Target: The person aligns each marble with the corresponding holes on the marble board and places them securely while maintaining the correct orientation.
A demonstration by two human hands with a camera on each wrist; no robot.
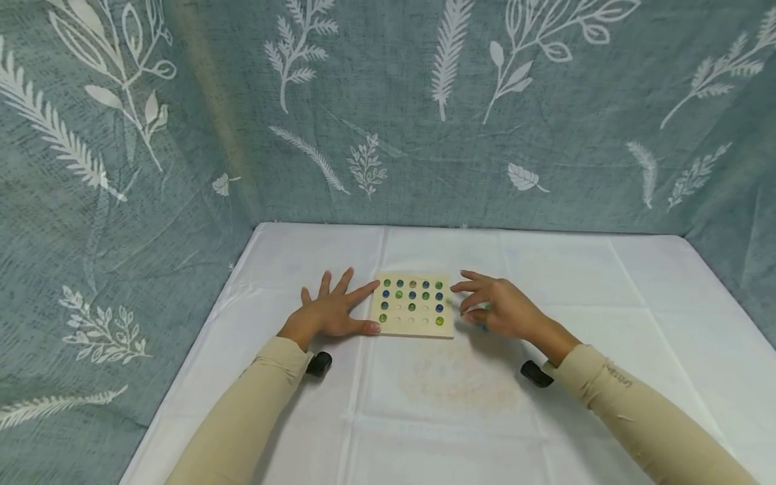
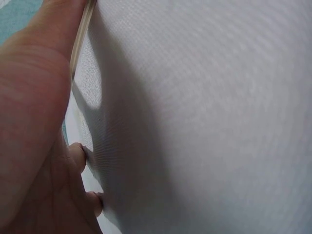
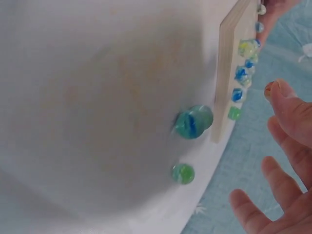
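Observation:
A pale wooden board [image 1: 418, 330] lies on the white cloth, with rows of round hollows. Several green and blue glass marbles [image 1: 426, 296] sit in them; some hollows in the two near rows hold none. My left hand [image 1: 327, 314] is spread flat at the board's left side, thumb at the near corner and index finger at the far corner. Just right of the board hovers my right hand [image 1: 506, 310], thumb and index tips close together, with nothing visible between them. Loose teal marbles [image 3: 189, 124] and a green marble [image 3: 183, 173] lie on the cloth below it.
White cloth [image 1: 436, 417] covers the table, creased and faintly stained in front of the board. A blue-grey curtain [image 1: 400, 168] with white leaf prints hangs behind and at the sides. Dark wrist cameras [image 1: 536, 374] sit under both forearms.

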